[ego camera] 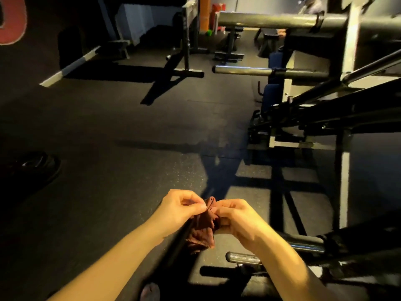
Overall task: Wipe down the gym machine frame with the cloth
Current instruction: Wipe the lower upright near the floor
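A small reddish-brown cloth (202,232) hangs crumpled between my two hands, low in the middle of the view. My left hand (182,208) pinches its top edge between thumb and fingertips. My right hand (235,218) pinches the same top edge from the other side, the fingers curled round a fold. The gym machine frame (344,181), black and grey steel, fills the right side, and both hands are apart from it. A chrome peg of the machine (243,257) juts out just below my right wrist.
Dark rubber floor (130,131) spreads ahead and to the left. A black weight plate (36,164) lies on the floor at the left. Racks and benches (188,40) stand at the back. Two horizontal bar sleeves (267,19) stick out leftward from the machine at upper right.
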Demonstrator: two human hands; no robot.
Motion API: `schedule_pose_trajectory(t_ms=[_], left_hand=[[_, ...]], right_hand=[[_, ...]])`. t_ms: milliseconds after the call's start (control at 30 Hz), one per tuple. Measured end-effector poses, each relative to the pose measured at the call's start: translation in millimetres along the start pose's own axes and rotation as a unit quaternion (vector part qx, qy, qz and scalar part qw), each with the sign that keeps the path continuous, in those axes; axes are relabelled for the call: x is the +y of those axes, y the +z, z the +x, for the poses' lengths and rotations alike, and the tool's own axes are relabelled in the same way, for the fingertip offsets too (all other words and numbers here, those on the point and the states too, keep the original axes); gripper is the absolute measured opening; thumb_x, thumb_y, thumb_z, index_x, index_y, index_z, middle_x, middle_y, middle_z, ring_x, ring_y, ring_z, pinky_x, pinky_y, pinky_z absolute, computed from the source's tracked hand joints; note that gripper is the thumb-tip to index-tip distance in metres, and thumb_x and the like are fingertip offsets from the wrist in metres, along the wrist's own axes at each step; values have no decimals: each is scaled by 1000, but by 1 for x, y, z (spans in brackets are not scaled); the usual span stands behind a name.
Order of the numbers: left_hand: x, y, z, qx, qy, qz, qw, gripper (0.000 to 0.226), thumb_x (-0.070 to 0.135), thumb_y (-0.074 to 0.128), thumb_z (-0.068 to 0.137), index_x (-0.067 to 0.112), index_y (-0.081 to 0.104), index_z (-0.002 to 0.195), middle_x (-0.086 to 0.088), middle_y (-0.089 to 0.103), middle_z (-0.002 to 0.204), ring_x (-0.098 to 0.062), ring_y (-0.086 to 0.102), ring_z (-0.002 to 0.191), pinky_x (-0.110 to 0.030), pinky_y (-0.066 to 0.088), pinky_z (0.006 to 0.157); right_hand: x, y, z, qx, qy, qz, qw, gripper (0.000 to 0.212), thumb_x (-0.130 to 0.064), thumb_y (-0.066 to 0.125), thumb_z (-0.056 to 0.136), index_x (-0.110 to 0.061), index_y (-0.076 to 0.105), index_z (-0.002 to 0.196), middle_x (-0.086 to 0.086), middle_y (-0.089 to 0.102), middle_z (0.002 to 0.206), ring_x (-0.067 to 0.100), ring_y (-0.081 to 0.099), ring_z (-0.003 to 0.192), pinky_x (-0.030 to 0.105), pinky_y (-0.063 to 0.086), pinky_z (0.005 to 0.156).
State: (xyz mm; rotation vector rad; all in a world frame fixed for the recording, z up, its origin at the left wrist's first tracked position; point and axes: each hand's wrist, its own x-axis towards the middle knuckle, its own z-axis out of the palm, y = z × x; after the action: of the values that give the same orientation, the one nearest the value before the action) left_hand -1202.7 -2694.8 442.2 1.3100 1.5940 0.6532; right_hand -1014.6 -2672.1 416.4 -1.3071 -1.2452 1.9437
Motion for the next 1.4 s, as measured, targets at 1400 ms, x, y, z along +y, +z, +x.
schedule_pose_trajectory(t_ms=[1400], left_hand=[[161, 150, 180, -495, 129, 169, 843, 35, 45, 79, 83, 29, 71, 113, -2, 75, 107, -22, 72, 100, -41, 58, 90]], right_hand=[[-12, -75, -74, 493, -5, -9, 870, 2, -42, 75, 83, -43, 74, 81, -10, 75, 87, 8, 72, 88, 37, 57, 93]])
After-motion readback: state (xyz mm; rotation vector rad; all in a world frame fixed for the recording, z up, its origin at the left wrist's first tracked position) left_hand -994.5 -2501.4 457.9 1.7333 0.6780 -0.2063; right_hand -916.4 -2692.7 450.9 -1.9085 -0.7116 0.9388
